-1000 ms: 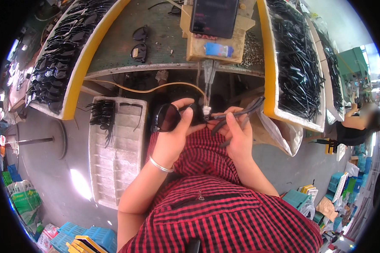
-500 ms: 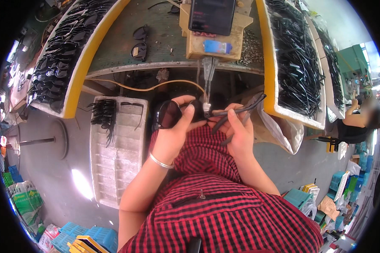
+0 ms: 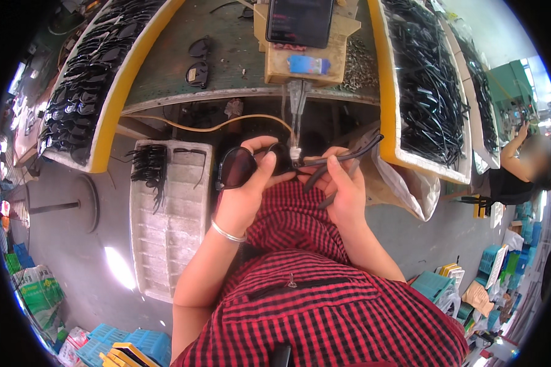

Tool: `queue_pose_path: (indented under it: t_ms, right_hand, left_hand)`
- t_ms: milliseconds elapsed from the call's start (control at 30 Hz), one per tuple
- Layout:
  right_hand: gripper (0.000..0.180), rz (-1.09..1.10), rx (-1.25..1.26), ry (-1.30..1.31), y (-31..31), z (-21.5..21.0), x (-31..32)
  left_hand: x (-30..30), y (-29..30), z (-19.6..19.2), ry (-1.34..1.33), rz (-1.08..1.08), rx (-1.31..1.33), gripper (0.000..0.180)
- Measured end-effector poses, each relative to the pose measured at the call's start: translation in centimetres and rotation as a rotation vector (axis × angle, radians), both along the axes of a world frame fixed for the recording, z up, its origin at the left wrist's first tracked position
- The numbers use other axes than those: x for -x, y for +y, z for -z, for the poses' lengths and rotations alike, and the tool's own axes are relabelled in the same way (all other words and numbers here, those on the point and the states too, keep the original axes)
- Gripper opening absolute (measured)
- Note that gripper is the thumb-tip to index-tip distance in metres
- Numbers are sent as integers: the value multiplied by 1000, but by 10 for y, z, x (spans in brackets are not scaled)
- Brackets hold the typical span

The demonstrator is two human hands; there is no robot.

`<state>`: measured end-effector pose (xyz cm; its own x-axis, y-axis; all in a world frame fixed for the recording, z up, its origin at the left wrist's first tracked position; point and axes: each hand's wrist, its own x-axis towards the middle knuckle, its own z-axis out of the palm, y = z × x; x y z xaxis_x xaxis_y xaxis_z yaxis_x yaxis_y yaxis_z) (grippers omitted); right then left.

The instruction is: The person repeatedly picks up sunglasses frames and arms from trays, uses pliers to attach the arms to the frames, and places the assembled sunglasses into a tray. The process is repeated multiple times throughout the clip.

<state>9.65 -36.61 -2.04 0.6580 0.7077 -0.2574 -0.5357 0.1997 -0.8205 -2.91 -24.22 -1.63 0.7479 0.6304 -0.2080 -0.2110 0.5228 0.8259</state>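
Note:
My left hand point(image 3: 251, 186) is closed round the dark-lensed front of a pair of sunglasses point(image 3: 237, 167), thumb across its middle. Between the fingers of my right hand point(image 3: 346, 189) is a black temple arm point(image 3: 366, 148), its inner end at the right end of the frame. More black temple arms point(image 3: 315, 180) lie in the same hand, fanned toward my palm. Directly above the joint hangs the thin metal and clear tip of a tool point(image 3: 296, 119). Whether the temple arm is fixed to the frame I cannot tell.
A tan machine point(image 3: 275, 70) carries a screen point(image 3: 300, 23) and a blue packet point(image 3: 309, 65). Foam boxes hold sunglasses fronts point(image 3: 82, 101) at left and temple arms point(image 3: 428, 98) at right. A white foam tray point(image 3: 165, 244) stands low left; a co-worker point(image 3: 511, 180) sits far right.
Both hands, with the sunglasses and temple arms, sit slightly further left in the picture, as does the machine; their grip looks the same. The co-worker's arm has risen.

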Motion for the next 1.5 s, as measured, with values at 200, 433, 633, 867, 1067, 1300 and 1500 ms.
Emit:
queue_pose_path:
  t_ms: [200,433,633,867,1067,1300,1500]
  right_hand:
    - [18,-7,-21,23,-1,2,-1]
    - [18,-14,-27,52,-1,3,-2]
    - [18,-16,-27,43,-1,5,-3]
    - [16,-2,-6,27,-1,3,-3]
    - [14,-71,94,93,-14,-3,14]
    - [11,-34,-49,216,-23,-56,25]
    - [12,46,-75,53,-3,-99,-46]
  left_hand:
    - [1,1,4,-30,11,27,33]
    - [1,3,5,-46,25,48,32]
    - [0,4,6,-51,31,56,33]
    - [1,6,14,-60,60,125,37]
    - [32,2,16,-91,156,273,43]
    - [46,-32,-34,-238,45,188,49]
    - [19,-19,-69,-356,-277,-131,48]
